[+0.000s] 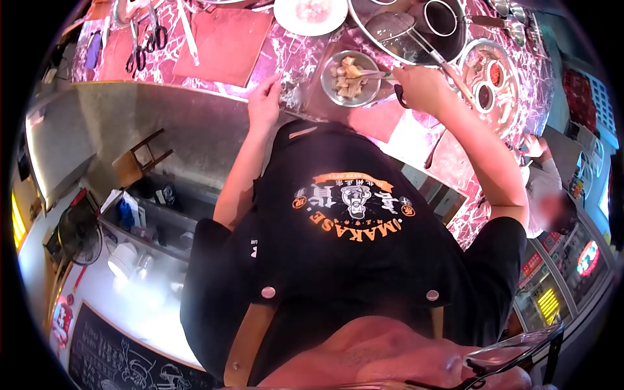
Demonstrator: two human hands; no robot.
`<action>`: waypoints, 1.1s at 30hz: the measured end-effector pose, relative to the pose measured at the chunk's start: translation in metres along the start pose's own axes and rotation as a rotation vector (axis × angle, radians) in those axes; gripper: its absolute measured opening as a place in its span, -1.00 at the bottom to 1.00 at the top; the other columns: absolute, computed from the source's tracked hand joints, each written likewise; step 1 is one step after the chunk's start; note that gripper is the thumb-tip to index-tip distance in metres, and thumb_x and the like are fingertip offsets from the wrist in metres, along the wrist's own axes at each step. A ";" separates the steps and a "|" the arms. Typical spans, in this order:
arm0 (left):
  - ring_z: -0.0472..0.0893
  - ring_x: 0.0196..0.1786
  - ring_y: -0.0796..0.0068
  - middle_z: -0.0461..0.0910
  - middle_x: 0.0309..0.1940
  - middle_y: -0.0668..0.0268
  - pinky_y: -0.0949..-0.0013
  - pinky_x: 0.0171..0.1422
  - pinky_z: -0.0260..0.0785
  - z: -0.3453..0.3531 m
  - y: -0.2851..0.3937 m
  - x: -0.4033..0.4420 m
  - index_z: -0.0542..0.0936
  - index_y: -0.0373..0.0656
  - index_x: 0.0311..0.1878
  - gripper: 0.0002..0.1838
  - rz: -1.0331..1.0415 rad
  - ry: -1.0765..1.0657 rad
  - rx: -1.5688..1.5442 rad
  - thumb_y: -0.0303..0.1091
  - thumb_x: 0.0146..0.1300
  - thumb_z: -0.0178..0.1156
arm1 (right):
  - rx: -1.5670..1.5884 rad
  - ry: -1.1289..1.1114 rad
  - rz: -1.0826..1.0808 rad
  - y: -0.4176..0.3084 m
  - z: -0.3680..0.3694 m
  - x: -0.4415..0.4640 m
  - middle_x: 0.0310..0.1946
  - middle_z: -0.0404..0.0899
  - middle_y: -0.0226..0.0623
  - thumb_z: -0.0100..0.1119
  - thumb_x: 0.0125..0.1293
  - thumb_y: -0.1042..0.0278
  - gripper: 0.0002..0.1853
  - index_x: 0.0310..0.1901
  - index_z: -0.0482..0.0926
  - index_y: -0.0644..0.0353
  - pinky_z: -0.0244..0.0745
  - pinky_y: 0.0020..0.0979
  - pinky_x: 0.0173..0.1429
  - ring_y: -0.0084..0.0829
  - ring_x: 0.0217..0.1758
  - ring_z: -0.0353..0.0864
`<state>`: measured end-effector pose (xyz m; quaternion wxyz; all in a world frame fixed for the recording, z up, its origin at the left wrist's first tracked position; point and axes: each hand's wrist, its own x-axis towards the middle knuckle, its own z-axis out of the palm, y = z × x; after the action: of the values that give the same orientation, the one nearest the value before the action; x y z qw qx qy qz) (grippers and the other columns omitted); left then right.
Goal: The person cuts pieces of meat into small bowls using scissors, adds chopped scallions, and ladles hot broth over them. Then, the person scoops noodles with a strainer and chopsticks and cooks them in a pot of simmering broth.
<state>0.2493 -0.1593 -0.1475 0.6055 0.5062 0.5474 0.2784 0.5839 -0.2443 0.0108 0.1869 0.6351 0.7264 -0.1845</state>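
My right hand (422, 88) is closed around scissors; a black handle loop (400, 96) shows below the fingers. The scissors' pale blades (376, 75) reach into a round metal bowl (327, 86) of cut, light-brown food pieces (348, 81). My left hand (265, 94) hovers at the counter's near edge, to the left of the bowl and apart from it. Its fingers are pinched together, and anything between them is too small to make out.
A white plate (311, 27) lies behind the bowl. A large pot (455, 49) with strainers stands at the back right, beside a tray with sauce bowls (485, 96). More scissors (156, 39) lie at left. Another person's hand (536, 146) is at right.
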 end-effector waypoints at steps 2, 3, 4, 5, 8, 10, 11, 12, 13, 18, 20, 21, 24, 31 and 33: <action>0.43 -0.44 0.76 0.57 -0.40 0.49 0.57 -0.39 0.30 0.004 0.004 -0.001 0.64 -0.16 0.14 -0.72 -0.017 -0.004 0.009 -0.37 0.42 0.16 | -0.029 0.101 -0.059 0.009 0.000 -0.007 -0.44 0.68 -0.11 0.03 0.23 0.43 -0.86 -0.28 0.59 0.20 0.64 -0.18 -0.36 -0.11 -0.39 0.73; 0.42 -0.45 0.76 0.57 -0.40 0.49 0.57 -0.40 0.30 0.006 0.006 0.001 0.64 -0.16 0.14 -0.72 -0.025 -0.001 -0.006 -0.37 0.42 0.16 | -0.008 0.024 -0.021 0.009 -0.005 -0.013 -0.33 0.64 -0.15 0.13 0.17 0.47 -0.79 -0.12 0.54 0.20 0.61 -0.16 -0.23 -0.13 -0.28 0.71; 0.41 -0.45 0.76 0.57 -0.41 0.50 0.57 -0.40 0.29 0.007 0.007 0.003 0.65 -0.16 0.13 -0.72 -0.036 0.001 -0.019 -0.37 0.42 0.16 | 0.007 -0.020 0.018 0.010 -0.012 -0.021 -0.30 0.64 -0.13 0.14 0.16 0.47 -0.74 -0.08 0.54 0.20 0.60 -0.16 -0.17 -0.11 -0.23 0.70; 0.40 -0.46 0.77 0.56 -0.41 0.51 0.57 -0.40 0.29 0.008 0.008 0.004 0.65 -0.16 0.13 -0.72 -0.050 0.004 -0.029 -0.37 0.42 0.17 | 0.027 -0.066 0.056 0.010 -0.019 -0.029 -0.27 0.63 -0.12 0.15 0.15 0.48 -0.70 -0.04 0.54 0.20 0.59 -0.15 -0.11 -0.10 -0.19 0.69; 0.36 -0.49 0.78 0.55 -0.42 0.52 0.59 -0.42 0.25 0.007 0.013 0.012 0.64 -0.16 0.16 -0.71 -0.038 0.028 0.018 -0.38 0.42 0.16 | 0.117 0.091 0.024 0.030 -0.057 -0.065 -0.24 0.67 -0.08 0.14 0.15 0.46 -0.67 -0.01 0.57 0.21 0.61 -0.12 0.00 -0.11 -0.08 0.70; 0.36 -0.47 0.80 0.55 -0.40 0.51 0.60 -0.42 0.25 0.009 0.022 0.014 0.62 -0.19 0.18 -0.69 -0.052 0.041 0.020 -0.39 0.42 0.16 | 0.204 0.004 0.241 0.059 -0.076 -0.080 0.01 0.59 -0.10 0.23 0.09 0.42 -0.46 0.19 0.50 0.02 0.56 -0.12 0.11 -0.04 0.00 0.64; 0.36 -0.47 0.80 0.55 -0.40 0.50 0.60 -0.42 0.25 0.009 0.019 0.018 0.62 -0.20 0.18 -0.69 -0.053 0.052 0.011 -0.39 0.42 0.16 | 0.239 0.102 0.263 0.077 -0.080 -0.085 -0.03 0.60 -0.11 0.24 0.10 0.40 -0.49 0.16 0.51 0.01 0.55 -0.08 0.08 -0.03 0.01 0.63; 0.36 -0.47 0.80 0.55 -0.39 0.49 0.61 -0.41 0.25 0.008 0.013 0.022 0.61 -0.22 0.18 -0.69 -0.053 0.062 0.005 -0.40 0.42 0.15 | 0.257 0.102 0.338 0.094 -0.085 -0.084 -0.05 0.61 -0.11 0.23 0.10 0.39 -0.52 0.13 0.51 0.03 0.55 -0.07 0.07 -0.01 0.01 0.63; 0.36 -0.47 0.80 0.56 -0.39 0.49 0.61 -0.41 0.25 0.008 0.014 0.026 0.60 -0.23 0.19 -0.68 -0.053 0.071 0.001 -0.40 0.42 0.15 | 0.277 0.102 0.414 0.111 -0.087 -0.080 -0.07 0.62 -0.11 0.23 0.11 0.39 -0.55 0.11 0.52 0.05 0.54 -0.05 0.05 0.00 0.01 0.63; 0.38 -0.43 0.77 0.56 -0.38 0.44 0.63 -0.36 0.26 0.017 0.026 0.034 0.59 -0.27 0.18 -0.69 -0.093 0.093 -0.027 -0.45 0.41 0.13 | 0.024 0.021 0.404 0.181 -0.051 -0.035 -0.21 0.68 -0.04 0.14 0.15 0.40 -0.72 -0.08 0.58 0.22 0.56 -0.05 -0.03 0.01 -0.09 0.67; 0.38 -0.42 0.77 0.56 -0.37 0.45 0.63 -0.36 0.25 0.022 0.030 0.036 0.59 -0.27 0.18 -0.69 -0.074 0.101 0.008 -0.44 0.42 0.14 | -0.002 -0.125 0.361 0.192 -0.038 -0.008 -0.26 0.70 -0.03 0.10 0.15 0.42 -0.75 -0.13 0.61 0.25 0.60 -0.07 -0.08 -0.01 -0.14 0.70; 0.38 -0.41 0.78 0.57 -0.36 0.45 0.63 -0.35 0.25 0.024 0.032 0.037 0.59 -0.27 0.18 -0.69 -0.064 0.105 0.021 -0.44 0.42 0.14 | -0.033 -0.162 0.320 0.196 -0.029 0.005 -0.27 0.71 -0.03 0.09 0.15 0.42 -0.75 -0.15 0.63 0.25 0.63 -0.09 -0.11 -0.03 -0.16 0.72; 0.46 -0.33 0.75 0.57 -0.28 0.45 0.63 -0.24 0.34 0.045 0.042 0.039 0.59 -0.27 0.16 -0.71 -0.028 0.015 0.034 -0.44 0.44 0.13 | -0.133 -0.268 0.391 0.195 -0.023 0.029 -0.21 0.74 -0.11 0.12 0.15 0.39 -0.77 -0.21 0.72 0.20 0.67 -0.18 -0.09 -0.16 -0.10 0.76; 0.49 -0.28 0.75 0.56 -0.33 0.49 0.58 -0.23 0.37 0.112 0.066 0.040 0.61 -0.26 0.10 -0.76 -0.014 -0.223 0.053 -0.42 0.44 0.15 | -0.235 -0.248 0.438 0.205 0.028 0.077 -0.07 0.73 -0.23 0.15 0.23 0.28 -0.73 -0.09 0.73 0.11 0.65 -0.23 -0.02 -0.27 0.02 0.73; 0.48 -0.29 0.76 0.56 -0.34 0.49 0.58 -0.23 0.36 0.114 0.063 0.043 0.61 -0.26 0.09 -0.76 0.011 -0.216 0.043 -0.42 0.44 0.15 | -0.260 -0.247 0.464 0.204 0.037 0.083 -0.01 0.71 -0.24 0.13 0.27 0.24 -0.72 -0.07 0.72 0.09 0.64 -0.21 -0.02 -0.28 0.06 0.71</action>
<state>0.3815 -0.1356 -0.1188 0.6485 0.5492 0.4819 0.2136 0.7773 -0.1661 -0.0693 0.3909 0.7278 0.5509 -0.1182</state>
